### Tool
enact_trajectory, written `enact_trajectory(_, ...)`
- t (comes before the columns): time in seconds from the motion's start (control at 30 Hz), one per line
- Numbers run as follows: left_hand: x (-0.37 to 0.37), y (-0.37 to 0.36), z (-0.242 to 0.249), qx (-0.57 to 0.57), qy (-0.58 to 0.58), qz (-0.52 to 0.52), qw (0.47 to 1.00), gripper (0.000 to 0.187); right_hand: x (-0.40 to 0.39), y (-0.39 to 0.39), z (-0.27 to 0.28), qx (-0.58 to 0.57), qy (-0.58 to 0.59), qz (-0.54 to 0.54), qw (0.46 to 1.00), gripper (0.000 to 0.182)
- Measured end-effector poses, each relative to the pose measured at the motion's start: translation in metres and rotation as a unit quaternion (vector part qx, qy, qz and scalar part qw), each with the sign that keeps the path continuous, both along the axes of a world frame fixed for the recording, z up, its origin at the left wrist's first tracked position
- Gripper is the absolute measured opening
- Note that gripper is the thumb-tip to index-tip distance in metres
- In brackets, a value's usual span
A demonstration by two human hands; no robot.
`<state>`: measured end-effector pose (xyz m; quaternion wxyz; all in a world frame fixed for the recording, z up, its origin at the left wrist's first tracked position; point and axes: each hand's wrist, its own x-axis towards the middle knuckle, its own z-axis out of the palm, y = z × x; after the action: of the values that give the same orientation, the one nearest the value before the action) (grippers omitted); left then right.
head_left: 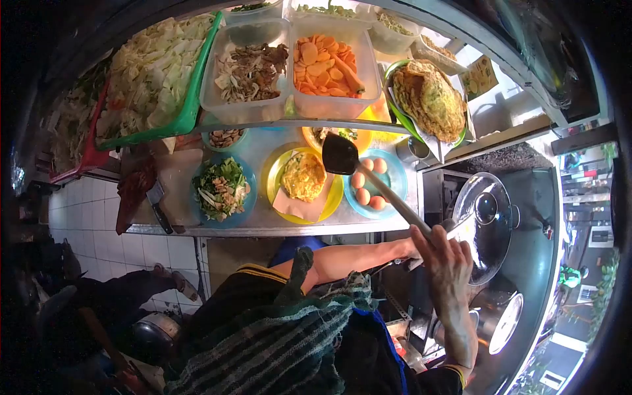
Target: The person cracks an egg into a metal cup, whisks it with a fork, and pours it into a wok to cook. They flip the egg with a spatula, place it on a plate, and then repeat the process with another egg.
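Spatula (pixel 394 198) gripped by right fingers (pixel 423 243); blue plate (pixel 399 174) with eggs (pixel 363 196) partly covered by it. Wok (pixel 494 247) seen beside bench (pixel 309 230). Left hand (pixel 412 248) largely obscured, finger state undiscernible.

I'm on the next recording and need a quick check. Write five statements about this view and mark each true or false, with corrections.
1. The right hand grips the handle of a spatula. True.
2. The eggs sit on the yellow plate. False: they are on a blue plate; the yellow one holds an omelette.
3. Sliced carrots fill a clear plastic container. True.
4. The knife lies inside the wok. False: it lies at the counter's left end.
5. The green tray holds chopped cabbage. True.
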<state>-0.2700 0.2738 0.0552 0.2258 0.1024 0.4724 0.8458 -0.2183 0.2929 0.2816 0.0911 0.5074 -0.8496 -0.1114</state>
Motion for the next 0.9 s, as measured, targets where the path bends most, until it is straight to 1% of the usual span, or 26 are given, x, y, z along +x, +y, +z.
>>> enact_trajectory(0.03,0.0,-0.001,0.0,0.006,0.002,-0.003,1.0,0.023,-0.001,0.007,0.003,0.0,0.0,-0.004,1.0,0.049)
enact_trajectory(0.1,-0.004,-0.001,-0.001,0.021,0.018,-0.003,1.0,0.023,-0.003,0.021,0.01,-0.052,-0.019,-0.028,0.998,0.045)
enact_trajectory(0.13,0.002,-0.009,0.009,-0.006,0.015,0.004,1.0,0.024,-0.001,0.027,0.016,-0.052,-0.043,-0.066,0.996,0.039)
enact_trajectory(0.17,0.006,-0.019,0.018,-0.033,0.014,0.006,0.999,0.025,-0.002,0.034,0.018,-0.054,-0.038,-0.079,0.995,0.039)
enact_trajectory(0.2,0.003,-0.02,0.016,-0.02,-0.005,-0.001,1.0,0.032,-0.002,0.042,0.02,-0.079,-0.06,-0.101,0.99,0.038)
enact_trajectory(0.23,0.0,-0.019,0.021,-0.055,-0.098,-0.017,0.993,0.038,0.0,0.051,0.022,-0.107,-0.078,-0.13,0.983,0.037)
enact_trajectory(0.27,0.004,-0.024,0.021,-0.028,-0.09,-0.026,0.995,0.039,0.004,0.06,0.025,-0.137,-0.096,-0.16,0.973,0.036)
enact_trajectory(0.3,0.0,-0.023,0.015,-0.11,-0.1,-0.042,0.988,0.038,0.008,0.068,0.03,-0.148,-0.1,-0.186,0.966,0.035)
enact_trajectory(0.33,-0.009,-0.007,-0.058,-0.005,0.048,-0.024,0.999,0.04,0.012,0.079,0.032,-0.171,-0.109,-0.204,0.958,0.036)
enact_trajectory(0.37,-0.003,-0.033,0.003,-0.137,-0.062,-0.071,0.986,0.038,0.016,0.092,0.032,-0.198,-0.114,-0.22,0.949,0.037)
enact_trajectory(0.4,-0.01,-0.034,0.0,-0.092,-0.08,-0.082,0.989,0.035,0.023,0.106,0.034,-0.211,-0.121,-0.249,0.937,0.037)
enact_trajectory(0.43,-0.003,-0.035,0.015,-0.032,-0.111,-0.043,0.992,0.03,0.029,0.119,0.036,-0.225,-0.133,-0.27,0.927,0.038)
enact_trajectory(0.47,-0.002,-0.036,0.018,-0.028,-0.14,-0.029,0.989,0.025,0.036,0.131,0.037,-0.237,-0.134,-0.285,0.919,0.041)
enact_trajectory(0.5,-0.003,-0.037,0.013,-0.028,-0.16,-0.039,0.986,0.031,0.048,0.143,0.036,-0.248,-0.12,-0.31,0.91,0.041)
enact_trajectory(0.57,-0.005,-0.039,0.012,-0.005,-0.168,-0.029,0.985,0.036,0.063,0.164,0.038,-0.27,-0.118,-0.356,0.887,0.042)
enact_trajectory(0.6,-0.008,-0.04,0.01,-0.013,-0.164,-0.043,0.985,0.036,0.073,0.172,0.042,-0.284,-0.126,-0.386,0.869,0.042)
enact_trajectory(0.63,-0.011,-0.04,0.007,-0.005,-0.161,-0.039,0.986,0.037,0.081,0.18,0.043,-0.291,-0.121,-0.397,0.862,0.042)
enact_trajectory(0.7,-0.015,-0.04,0.003,0.018,-0.162,-0.038,0.986,0.038,0.099,0.196,0.043,-0.371,-0.112,-0.448,0.805,0.042)
enact_trajectory(0.73,-0.015,-0.039,0.003,0.004,-0.156,-0.029,0.987,0.038,0.109,0.203,0.043,-0.359,-0.09,-0.483,0.793,0.042)
enact_trajectory(0.8,-0.019,-0.037,0.001,-0.036,-0.129,-0.017,0.991,0.04,0.12,0.214,0.045,-0.383,-0.072,-0.525,0.757,0.043)
enact_trajectory(0.83,-0.018,-0.035,0.005,-0.064,-0.118,-0.004,0.991,0.041,0.127,0.222,0.042,-0.393,-0.05,-0.545,0.739,0.043)
enact_trajectory(0.87,-0.019,-0.033,0.01,-0.08,-0.105,-0.003,0.991,0.04,0.132,0.231,0.036,-0.416,-0.017,-0.542,0.73,0.044)
enact_trajectory(0.9,-0.019,-0.031,0.018,-0.095,-0.09,-0.003,0.991,0.039,0.14,0.238,0.035,-0.402,0.005,-0.568,0.718,0.045)
